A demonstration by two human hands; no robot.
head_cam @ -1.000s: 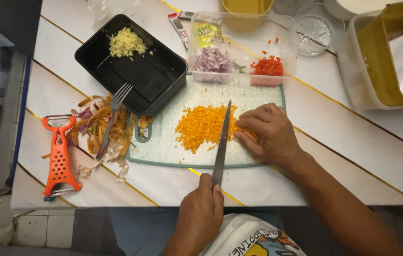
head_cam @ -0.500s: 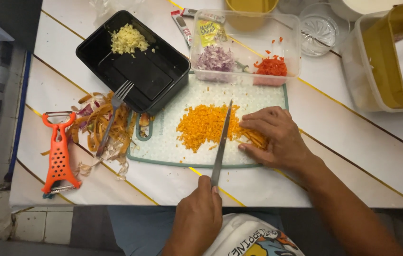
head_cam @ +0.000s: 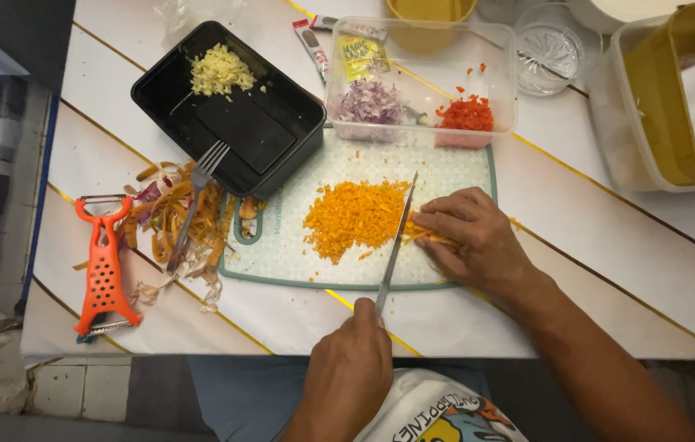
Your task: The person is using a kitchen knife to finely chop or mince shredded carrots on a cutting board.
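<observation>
The knife [head_cam: 395,245] is gripped by its handle in the closed left hand [head_cam: 351,372] at lower centre, blade running up-frame. Just right of the blade, carrot strips [head_cam: 422,233] are pinned under the curled right hand [head_cam: 478,241] on the cutting board [head_cam: 282,254]; the diced pile [head_cam: 351,217] lies left.

A long steel-bladed kitchen knife [head_cam: 394,245] stands edge-down on the pale patterned cutting board [head_cam: 282,250], between a heap of finely diced orange carrot [head_cam: 351,217] and uncut orange carrot strips [head_cam: 422,235].
</observation>
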